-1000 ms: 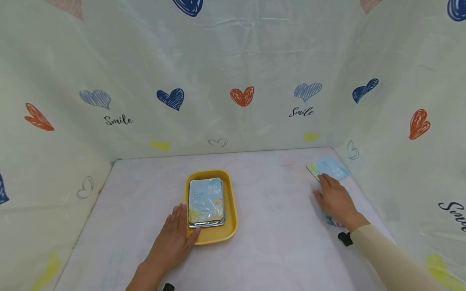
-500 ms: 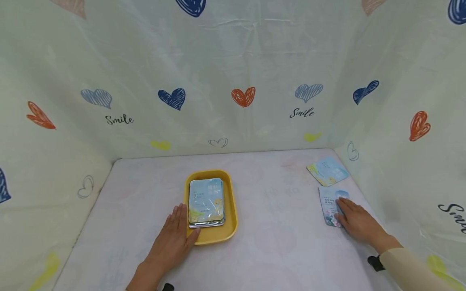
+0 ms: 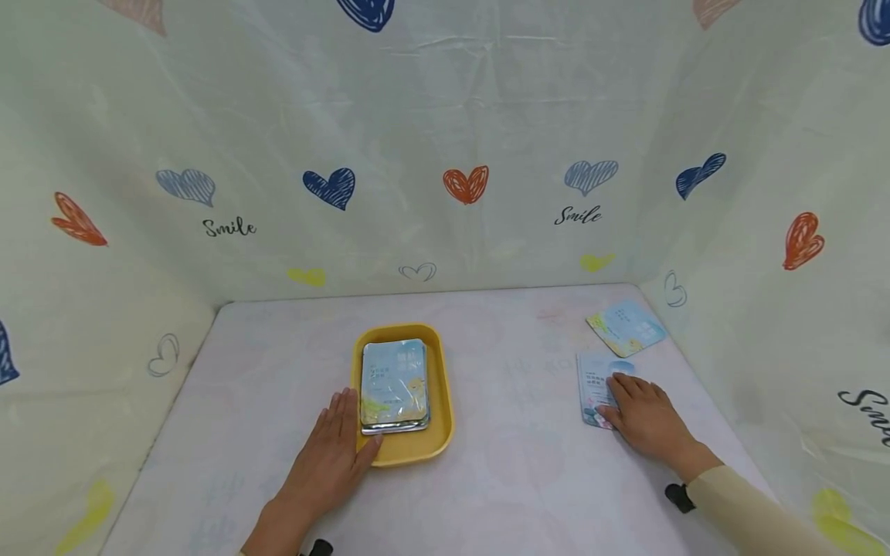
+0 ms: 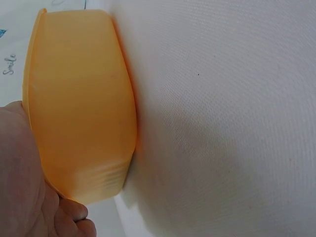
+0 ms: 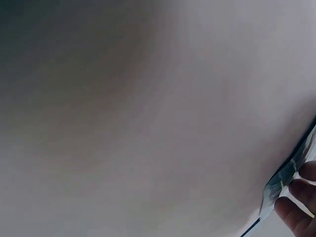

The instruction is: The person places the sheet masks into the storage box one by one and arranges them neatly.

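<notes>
My left hand [image 3: 325, 463] lies with straight fingers against the left rim of a yellow plastic tray [image 3: 406, 450], its thumb at the near rim. In the tray rests a small stack of light blue foil sachets [image 3: 394, 382]. The left wrist view shows the tray's outer wall [image 4: 81, 98]. On the right, my right hand [image 3: 652, 421] presses its fingers on a flat blue-white sachet [image 3: 594, 386] with a floral corner, covering its right part. Fingertips [image 5: 291, 212] touch this sachet's surface in the right wrist view.
Another light blue and yellow sachet [image 3: 628, 328] lies at the table's far right, just beyond the pressed one. A white cloth covers the table [image 3: 514, 463]. Heart-printed curtains [image 3: 431, 116] hang at the back and both sides.
My right hand first drew back to the right from near the far sachet, onto the blue-white one. Then it moved left and the sachet slid with it. The left hand stayed at the tray.
</notes>
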Motion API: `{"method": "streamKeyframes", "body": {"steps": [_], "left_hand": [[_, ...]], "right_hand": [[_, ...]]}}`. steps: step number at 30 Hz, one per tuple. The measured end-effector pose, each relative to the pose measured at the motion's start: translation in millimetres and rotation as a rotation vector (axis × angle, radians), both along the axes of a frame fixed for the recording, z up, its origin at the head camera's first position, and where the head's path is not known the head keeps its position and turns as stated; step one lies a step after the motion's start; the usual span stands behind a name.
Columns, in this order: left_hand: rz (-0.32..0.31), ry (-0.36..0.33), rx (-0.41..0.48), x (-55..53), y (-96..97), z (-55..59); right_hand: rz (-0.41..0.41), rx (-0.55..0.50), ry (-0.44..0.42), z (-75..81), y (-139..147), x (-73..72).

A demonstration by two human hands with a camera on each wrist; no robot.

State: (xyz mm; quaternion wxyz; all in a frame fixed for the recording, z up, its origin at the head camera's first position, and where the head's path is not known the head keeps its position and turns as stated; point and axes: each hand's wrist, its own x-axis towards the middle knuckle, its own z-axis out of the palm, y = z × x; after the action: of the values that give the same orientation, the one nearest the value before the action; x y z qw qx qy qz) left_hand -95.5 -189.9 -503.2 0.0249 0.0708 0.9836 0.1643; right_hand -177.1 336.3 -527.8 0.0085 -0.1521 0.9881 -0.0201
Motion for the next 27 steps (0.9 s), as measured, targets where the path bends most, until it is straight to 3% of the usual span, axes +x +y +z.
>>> {"method": "streamKeyframes", "body": {"steps": [7, 21, 27], "left_hand": [[0.003, -0.012, 0.0, -0.3, 0.9, 0.8], [0.015, -0.04, -0.009, 0.7, 0.3, 0.7], [0.034, -0.066, -0.015, 1.2, 2.2, 1.4]], "right_hand": [[0.106, 0.021, 0.042, 1.5, -42.9, -12.7], [0.201, 0.099, 0.04, 0.3, -152.0, -45.7], [0.237, 0.098, 0.025, 7.5, -167.1, -58.2]]}}
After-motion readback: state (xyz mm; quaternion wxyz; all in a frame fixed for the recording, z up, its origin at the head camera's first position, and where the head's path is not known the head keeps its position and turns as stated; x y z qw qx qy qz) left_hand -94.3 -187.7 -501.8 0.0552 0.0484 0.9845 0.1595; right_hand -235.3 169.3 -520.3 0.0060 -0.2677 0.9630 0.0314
